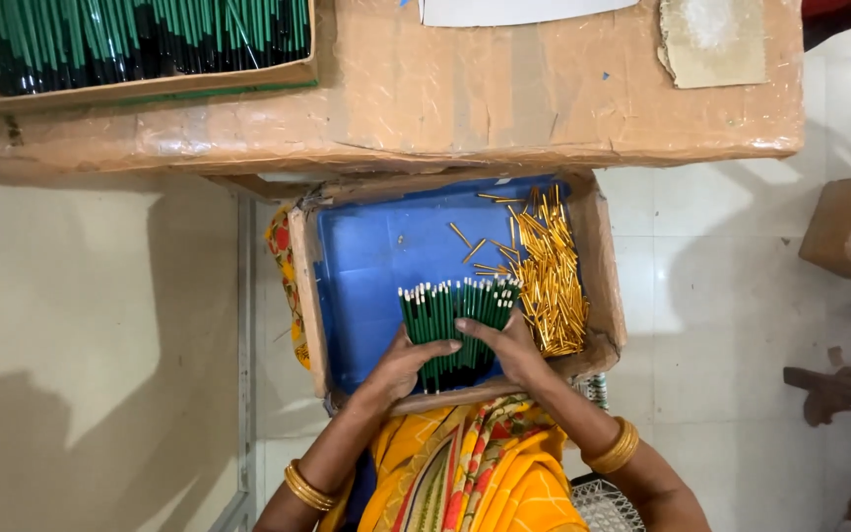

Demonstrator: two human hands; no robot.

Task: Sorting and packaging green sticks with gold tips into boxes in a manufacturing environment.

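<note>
Fingers of left hand (404,363) and right hand (510,345) curling inward from both sides, pressing together on a bundle of green pencils (455,317), white tips fanning toward 12 o'clock. Bundle lying at 6 o'clock of the blue-lined cardboard tray (366,256), resting on the lap. Heap of gold ferrules (549,286) spreading at 3 o'clock of the bundle, some strays at 12 o'clock. Taped cardboard tabletop (504,99) lying beyond the tray; box of green pencils (130,44) sitting at 10 o'clock. Gold bangles (615,448) circling both wrists.
</note>
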